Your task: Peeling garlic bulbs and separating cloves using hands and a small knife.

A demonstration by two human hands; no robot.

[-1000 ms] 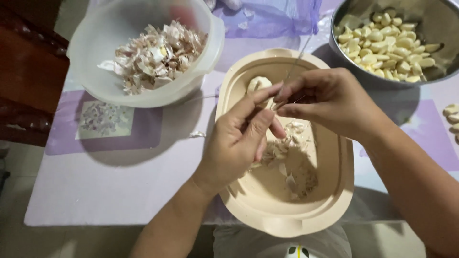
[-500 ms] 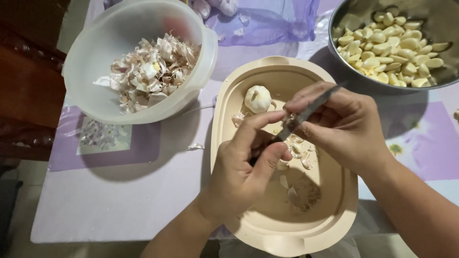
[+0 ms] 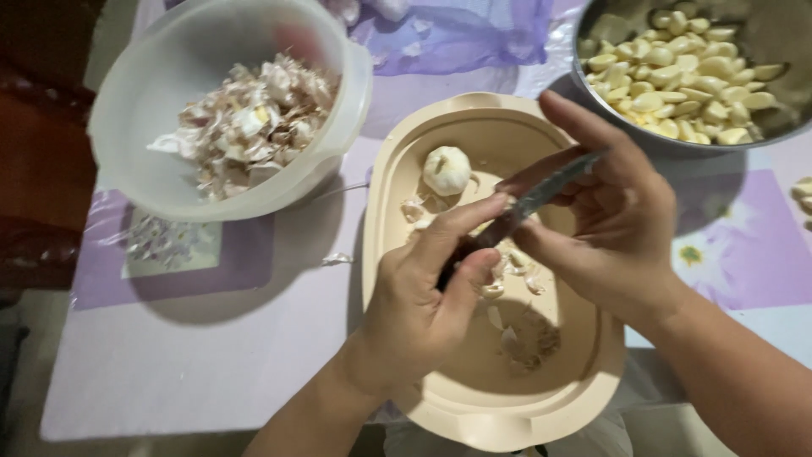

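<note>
left hand (image 3: 423,305) closed around the handle of a small knife (image 3: 524,199), blade running to 2 o'clock | right hand (image 3: 613,224) fingers curled at the blade, contents hidden | both above beige tray (image 3: 397,169) | garlic bulb (image 3: 446,169) at tray's 11 o'clock | bowl of skins (image 3: 245,127) at 10 | metal bowl of peeled cloves (image 3: 685,85) at 1

Garlic bulb (image 3: 446,169) lies in tray (image 3: 584,372), between peel bowl (image 3: 135,182) and clove bowl (image 3: 609,34).
</note>
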